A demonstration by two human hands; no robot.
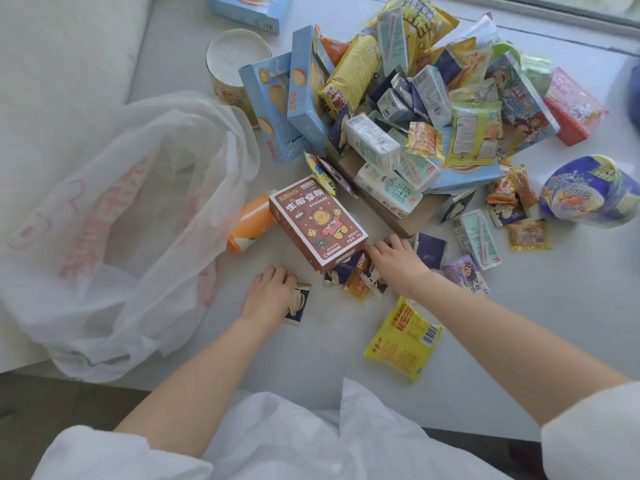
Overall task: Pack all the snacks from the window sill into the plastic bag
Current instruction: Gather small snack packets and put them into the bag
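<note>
I'm gathering loose packets off the window sill [571, 306]: left hand [268, 292] gripping a dark sachet [297, 304], right hand [398, 259] closing on a small cluster [356, 280]; next, carrying them left into the near-empty plastic bag [114, 237].

I see a thin, translucent plastic bag [114, 237], a matt cardboard box [317, 223], glossy foil packets [403, 341] and a smooth white sill [311, 341].

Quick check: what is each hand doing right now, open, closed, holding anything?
Left hand: palm down on a small dark sachet; grip cannot be told.
Right hand: fingers spread, open, resting on loose sachets.
</note>
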